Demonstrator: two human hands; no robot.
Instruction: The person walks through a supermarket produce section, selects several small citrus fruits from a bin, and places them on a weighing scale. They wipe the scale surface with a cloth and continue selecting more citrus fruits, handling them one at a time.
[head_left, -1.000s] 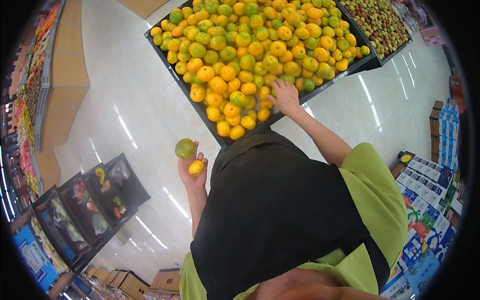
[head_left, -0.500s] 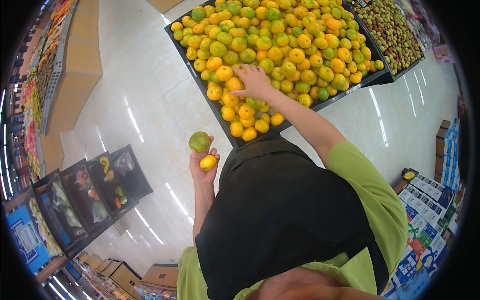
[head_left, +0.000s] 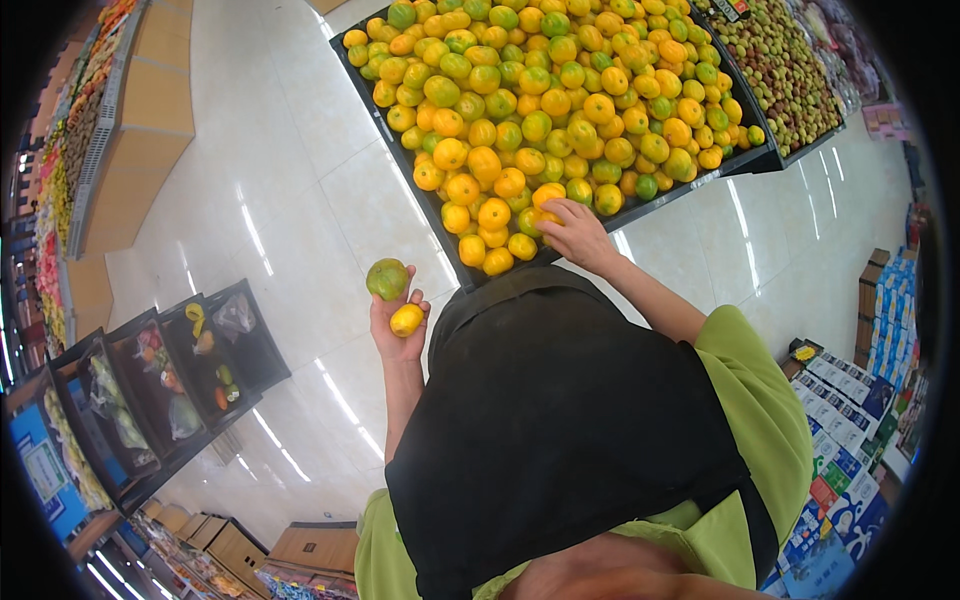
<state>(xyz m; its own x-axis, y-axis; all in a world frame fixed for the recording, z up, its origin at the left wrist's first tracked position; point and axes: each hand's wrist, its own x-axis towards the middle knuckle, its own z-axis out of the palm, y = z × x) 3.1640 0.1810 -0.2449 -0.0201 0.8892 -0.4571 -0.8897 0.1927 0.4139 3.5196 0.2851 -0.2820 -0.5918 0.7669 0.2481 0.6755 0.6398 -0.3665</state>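
My left hand (head_left: pixel 398 343) is raised beside the display bin, its fingers closed around two mandarins. One is a larger green mandarin (head_left: pixel 387 279); below it sits a smaller yellow-orange mandarin (head_left: pixel 406 320). At the near edge of the heap, my right hand (head_left: pixel 582 238) has its fingers curled against an orange mandarin (head_left: pixel 548 194) and the fruit around it; the fingertips are partly hidden among the fruit. The heap of green and orange mandarins (head_left: pixel 520 105) fills a black bin (head_left: pixel 425 205) in front of me.
Beyond the bin on the right lies a heap of small reddish-green fruit (head_left: pixel 775 75). A dark shelf rack (head_left: pixel 265 355) with bagged produce stands at left, below a long wooden produce stand (head_left: pixel 155 120). Stacked cartons (head_left: pixel 840 410) are at right, on a shiny tiled floor (head_left: pixel 270 130).
My right hand has moved from the middle-left of the heap toward me and rightward, to the bin's near edge. My left hand still holds both mandarins, slightly further left.
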